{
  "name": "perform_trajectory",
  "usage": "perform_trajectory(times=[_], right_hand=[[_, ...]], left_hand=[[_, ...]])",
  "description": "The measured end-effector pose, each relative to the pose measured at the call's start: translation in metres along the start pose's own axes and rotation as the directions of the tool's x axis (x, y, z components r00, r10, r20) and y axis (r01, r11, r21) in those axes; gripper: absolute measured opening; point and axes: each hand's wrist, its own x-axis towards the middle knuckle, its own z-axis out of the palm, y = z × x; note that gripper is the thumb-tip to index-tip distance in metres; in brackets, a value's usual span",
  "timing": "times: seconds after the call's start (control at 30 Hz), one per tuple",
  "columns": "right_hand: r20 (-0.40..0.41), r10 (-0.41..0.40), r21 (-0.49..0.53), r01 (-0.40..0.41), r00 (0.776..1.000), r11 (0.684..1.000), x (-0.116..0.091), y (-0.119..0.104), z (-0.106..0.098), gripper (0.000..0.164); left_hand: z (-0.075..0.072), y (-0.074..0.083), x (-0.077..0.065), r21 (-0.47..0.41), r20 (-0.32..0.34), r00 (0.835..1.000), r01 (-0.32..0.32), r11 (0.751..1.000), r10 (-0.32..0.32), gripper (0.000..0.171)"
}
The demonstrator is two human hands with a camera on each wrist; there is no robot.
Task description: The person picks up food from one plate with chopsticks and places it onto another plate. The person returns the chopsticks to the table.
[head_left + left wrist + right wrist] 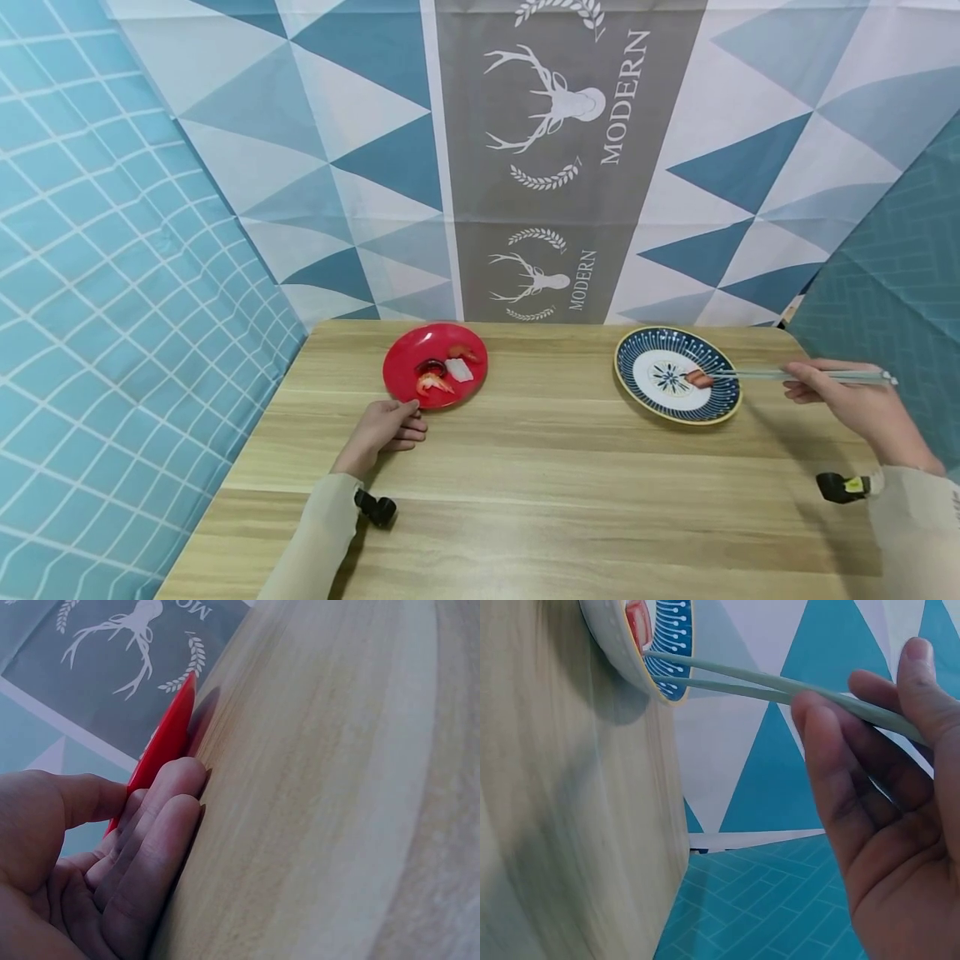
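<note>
At the left, a red plate (408, 354) carries a shrimp (435, 384), a white piece (459, 369), a dark curved piece (430, 367) and an orange-brown piece (462, 353). My left hand (381, 432) pinches its near rim, thumb on the edge and fingers below, as the left wrist view shows. In my right hand (862, 408) I hold a pair of pale green chopsticks (742, 679). Their tips reach over a blue-and-white patterned plate (641, 367) and meet a reddish-brown food piece (699, 379) there. Whether the tips grip that piece, I cannot tell.
Both plates stand near the back edge of a wooden table (540, 467), apart from each other. Behind it hangs a patterned cloth (375, 167) with deer prints. Blue checked cloth (97, 292) covers the left side, teal cloth (892, 292) the right.
</note>
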Motion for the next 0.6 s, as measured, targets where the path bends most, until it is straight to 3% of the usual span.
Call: perform_trajectory(times=[0.23, 0.6], right_hand=[[-0.016, -0.035, 0.053, 0.035, 0.999, 0.998, -0.01, 0.002, 0.001, 0.053], [-0.013, -0.026, 0.117, 0.028, 1.0, 0.993, -0.017, 0.0, 0.008, 0.049]], left_hand=[[0.0, 0.0, 0.0, 0.0, -0.001, 1.0, -0.003, 1.0, 0.003, 0.037], [0.0, -0.001, 0.001, -0.008, 0.003, 1.0, 0.0, 1.0, 0.0, 0.037]])
